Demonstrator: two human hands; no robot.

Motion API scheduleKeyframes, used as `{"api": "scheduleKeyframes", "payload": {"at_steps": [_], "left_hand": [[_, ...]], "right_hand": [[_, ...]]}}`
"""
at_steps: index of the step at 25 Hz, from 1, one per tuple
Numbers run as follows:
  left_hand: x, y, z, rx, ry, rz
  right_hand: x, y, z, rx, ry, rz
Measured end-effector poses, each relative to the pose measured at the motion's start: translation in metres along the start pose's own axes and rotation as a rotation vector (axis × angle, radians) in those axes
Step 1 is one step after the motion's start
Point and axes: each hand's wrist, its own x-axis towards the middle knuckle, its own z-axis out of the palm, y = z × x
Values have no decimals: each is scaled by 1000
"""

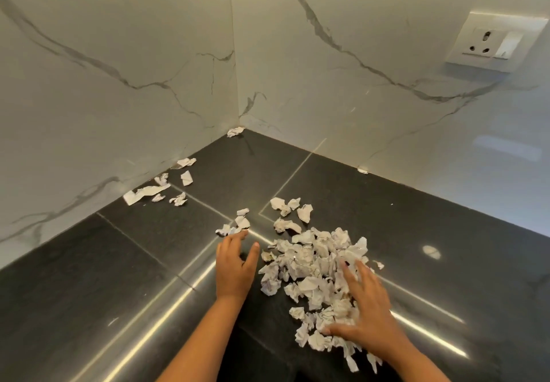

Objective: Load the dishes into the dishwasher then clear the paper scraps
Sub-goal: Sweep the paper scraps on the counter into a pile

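The dark bench (89, 292) fills a corner between 2 marbled walls. The main pile of paper scraps (309, 259) lies right of centre, its long axis running from the near edge away toward the corner. The right grip (366, 313) lies flat on the pile's near right flank, fingers spread wide, holding nothing. The left grip (235, 268) rests on bare bench just left of the pile, fingers relaxed and empty, tips touching a small cluster (239, 222) straight ahead. The left grip looks the nearer to the strays: the wall scraps (157, 191) lie well beyond on its left, and 1 corner scrap (235, 132) is farthest off.
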Motion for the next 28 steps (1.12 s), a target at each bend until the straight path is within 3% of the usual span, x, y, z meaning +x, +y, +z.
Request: {"api": "scheduleKeyframes", "payload": {"at_steps": [2, 5, 8, 10, 13, 15, 18, 24, 28], "left_hand": [[2, -1, 4, 131, -76, 15], [5, -2, 7, 207, -136, 29], [17, -6, 0, 248, -59, -109], [30, -7, -3, 378, -114, -223], [45, -5, 0, 447, -298, -60], [61, -10, -8, 458, -202, -1], [103, -30, -37, 502, -55, -153], [173, -88, -96, 613, -123, -516], [195, -105, -112, 611, -138, -590]], "right_hand": [[17, -7, 14, -138, -18, -66], [47, -13, 13, -160, 48, -49], [59, -16, 11, -232, 47, -73], [59, -17, 11, -233, 42, -77], [60, -14, 12, -203, 31, -50], [64, -16, 11, -208, 23, -41], [65, -17, 11, -228, 19, -23], [71, -15, 11, -279, -30, 9], [74, -11, 17, -381, 18, 43]]}}
